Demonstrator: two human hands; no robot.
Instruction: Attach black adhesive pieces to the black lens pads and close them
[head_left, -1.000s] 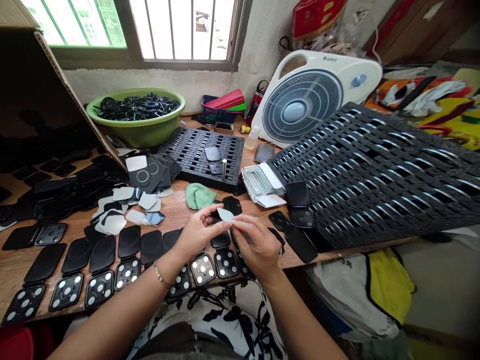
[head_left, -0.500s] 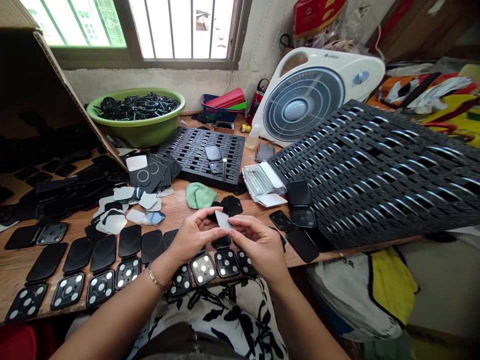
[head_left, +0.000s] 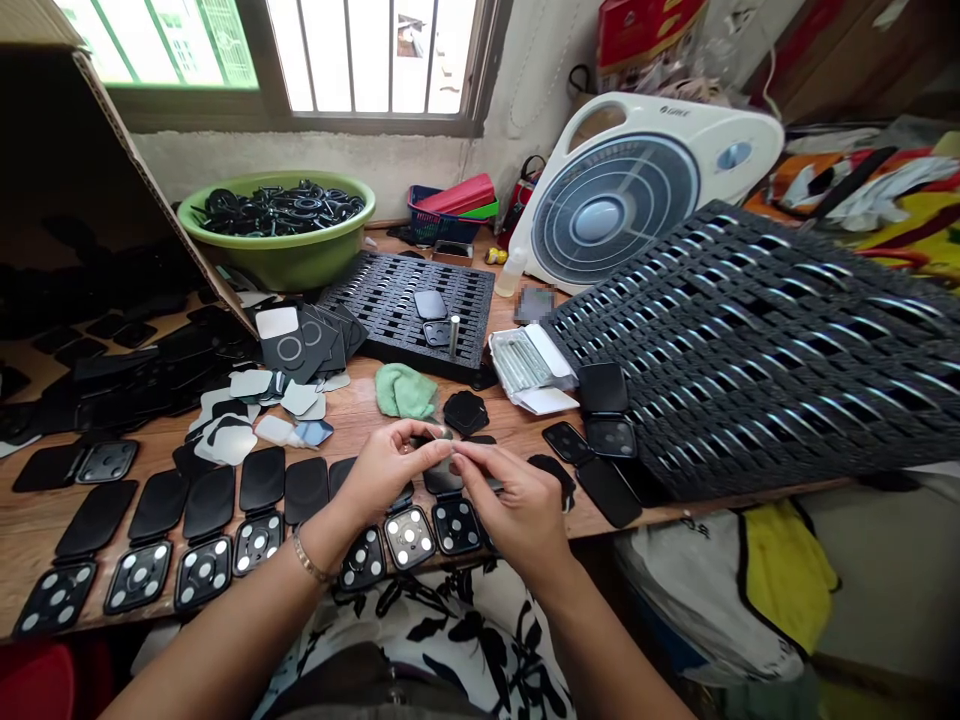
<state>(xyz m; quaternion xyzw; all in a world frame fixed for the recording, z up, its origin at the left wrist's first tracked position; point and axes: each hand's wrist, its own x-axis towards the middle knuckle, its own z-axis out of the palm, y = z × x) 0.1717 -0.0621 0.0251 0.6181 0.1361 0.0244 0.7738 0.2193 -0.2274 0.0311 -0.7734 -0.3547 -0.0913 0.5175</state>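
Observation:
My left hand [head_left: 386,468] and my right hand [head_left: 517,500] meet over the front of the wooden table [head_left: 352,410]. Their fingertips pinch a small thin mirror piece [head_left: 444,436], now nearly edge-on and mostly hidden by the fingers. Just below the hands lies a row of open black hinged cases [head_left: 259,520], lids up, bases showing white dots. A small pile of loose mirror pieces [head_left: 251,415] sits to the left, and a green cloth [head_left: 405,390] lies just beyond the hands.
A green basin [head_left: 281,255] of black rings stands at the back left beside an open cardboard box [head_left: 90,200]. A black slotted tray [head_left: 409,310] sits mid-table, and a large stack of slotted trays [head_left: 765,340] fills the right. A white fan [head_left: 637,180] stands behind.
The mirror piece, held up flat between both hands earlier, has been lowered and tilted so it shows only as a sliver. Both hands have dropped slightly toward the row of cases.

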